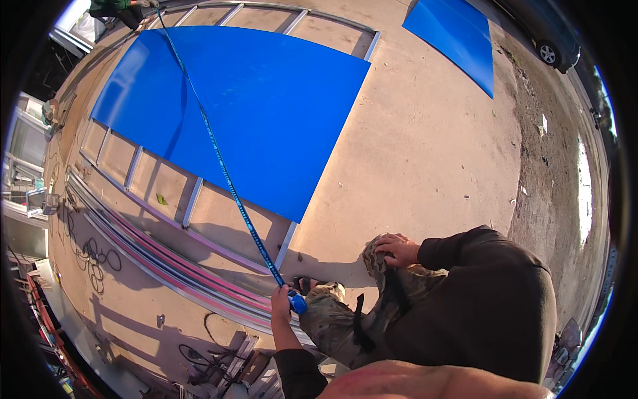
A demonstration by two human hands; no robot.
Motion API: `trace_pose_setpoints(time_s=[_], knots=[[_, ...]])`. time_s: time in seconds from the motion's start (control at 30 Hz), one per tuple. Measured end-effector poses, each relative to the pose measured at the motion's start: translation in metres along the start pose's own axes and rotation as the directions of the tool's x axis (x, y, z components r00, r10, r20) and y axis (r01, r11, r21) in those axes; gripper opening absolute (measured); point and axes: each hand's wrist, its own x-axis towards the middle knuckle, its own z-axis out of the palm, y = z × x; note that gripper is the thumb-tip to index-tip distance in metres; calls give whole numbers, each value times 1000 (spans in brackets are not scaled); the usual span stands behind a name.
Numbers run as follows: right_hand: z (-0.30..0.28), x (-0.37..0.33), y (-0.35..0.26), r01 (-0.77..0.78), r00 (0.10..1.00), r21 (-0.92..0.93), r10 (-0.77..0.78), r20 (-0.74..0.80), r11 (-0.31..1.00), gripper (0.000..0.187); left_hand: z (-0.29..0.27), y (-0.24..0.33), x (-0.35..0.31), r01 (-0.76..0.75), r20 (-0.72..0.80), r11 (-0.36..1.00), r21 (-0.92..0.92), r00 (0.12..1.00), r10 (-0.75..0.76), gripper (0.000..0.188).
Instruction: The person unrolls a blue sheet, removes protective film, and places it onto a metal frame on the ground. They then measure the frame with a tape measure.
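My left hand [281, 303] is closed around a blue tape measure [298, 304] beside my leg. From it the long blue tape blade [222, 161] stretches diagonally over a large blue sheet [259, 113] to the far left corner, where another person's hand [147, 3] is by its end. The sheet lies on a metal frame [192, 201] with crossbars, and the blade throws a shadow on it. Resting on my bent knee in camouflage trousers [399, 292], my right hand [397, 249] has its fingers laid over the cloth and holds no tool.
Pink and grey metal profiles [169, 249] lie along the frame's near left side. Dark cables [93, 256] are coiled on the concrete [412, 166]. A second blue sheet [455, 40] lies at the far right, near a parked car [546, 40]. Metal offcuts [239, 359] sit near my left arm.
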Motion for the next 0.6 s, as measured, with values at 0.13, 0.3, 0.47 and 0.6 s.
trace_pose_setpoints(time_s=[0.13,0.3,0.47,0.6], knots=[[-25,-22,-50,-343,918,198,282,280,918,47,88,36,-72,-1,97,999,-44,995,5,19],[-92,-49,-150,-563,820,815,217,530,136,70,212,66,-159,62,115,998,11,991,-63,21],[-189,-104,-177,-523,826,852,264,498,32,54,303,96,-230,59,250,995,-80,968,-37,26],[-242,-154,-148,-526,818,849,303,489,49,43,373,133,-218,-25,260,983,-184,963,74,20]])
